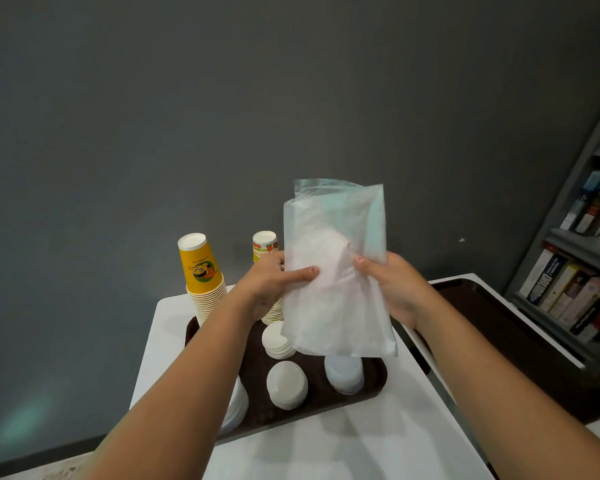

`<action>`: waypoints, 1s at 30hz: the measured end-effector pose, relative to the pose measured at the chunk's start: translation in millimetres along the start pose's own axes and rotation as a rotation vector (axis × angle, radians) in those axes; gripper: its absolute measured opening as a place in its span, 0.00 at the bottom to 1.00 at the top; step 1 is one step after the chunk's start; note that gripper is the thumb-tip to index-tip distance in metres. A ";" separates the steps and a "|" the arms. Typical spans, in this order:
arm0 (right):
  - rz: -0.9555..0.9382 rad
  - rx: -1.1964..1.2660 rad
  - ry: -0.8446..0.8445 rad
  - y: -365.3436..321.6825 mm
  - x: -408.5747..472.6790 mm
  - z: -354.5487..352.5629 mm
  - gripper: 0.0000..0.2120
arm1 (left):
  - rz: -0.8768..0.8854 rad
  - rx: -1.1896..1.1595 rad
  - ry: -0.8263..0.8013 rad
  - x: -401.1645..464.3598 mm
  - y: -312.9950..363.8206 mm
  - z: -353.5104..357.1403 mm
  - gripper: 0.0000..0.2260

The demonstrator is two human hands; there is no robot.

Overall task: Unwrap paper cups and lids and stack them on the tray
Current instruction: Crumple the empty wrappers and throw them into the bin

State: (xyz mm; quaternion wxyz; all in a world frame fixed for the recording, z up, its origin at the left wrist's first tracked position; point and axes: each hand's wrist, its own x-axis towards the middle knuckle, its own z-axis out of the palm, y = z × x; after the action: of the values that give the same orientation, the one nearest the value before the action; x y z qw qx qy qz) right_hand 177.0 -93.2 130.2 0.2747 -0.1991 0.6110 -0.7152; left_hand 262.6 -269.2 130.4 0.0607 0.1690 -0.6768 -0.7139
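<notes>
Two hands meet at the centre of the frame, and between them you hold a translucent plastic bag (336, 271) upright above the tray. Your left hand (274, 285) grips the bag's left edge, thumb laid across its front and fingers curled behind. Your right hand (392, 289) pinches the right edge the same way, thumb on the front. A pale rounded shape shows faintly through the plastic; you cannot tell what it is.

Below the bag, the dark brown tray (326, 407) sits on a white table (361, 441). Left of centre, at the tray's far end, stands an upside-down stack of yellow paper cups (201, 271) with a cartoon print. Just beside your left hand a second stack of printed cups (265, 244) rises, partly hidden behind hand and bag. Three short stacks of white lids (286, 384) lie on the tray under the bag, and another white stack is partly covered by your left forearm.

At the right of the frame a second dark tray (520, 344) lies on an adjoining table, and a grey bookshelf (575, 265) with books fills the right edge.
</notes>
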 end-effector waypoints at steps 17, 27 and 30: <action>-0.094 0.024 0.067 -15.5 -7.9 -18.5 0.18 | 0.164 -0.303 -0.116 12.2 2.4 6.4 0.22; 0.031 -0.030 0.119 -4.3 -7.0 -35.4 0.12 | 0.289 -0.074 -0.052 25.1 -1.1 7.5 0.23; -0.083 -0.246 0.228 -6.7 -4.8 -37.7 0.08 | 0.297 0.061 0.147 30.2 -0.3 8.6 0.15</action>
State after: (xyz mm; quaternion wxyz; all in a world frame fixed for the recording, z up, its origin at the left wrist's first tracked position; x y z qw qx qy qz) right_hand 156.2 -60.6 130.5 0.1474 -0.1740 0.7124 -0.6637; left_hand 231.6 -270.6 125.5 0.2099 0.1206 -0.7094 -0.6620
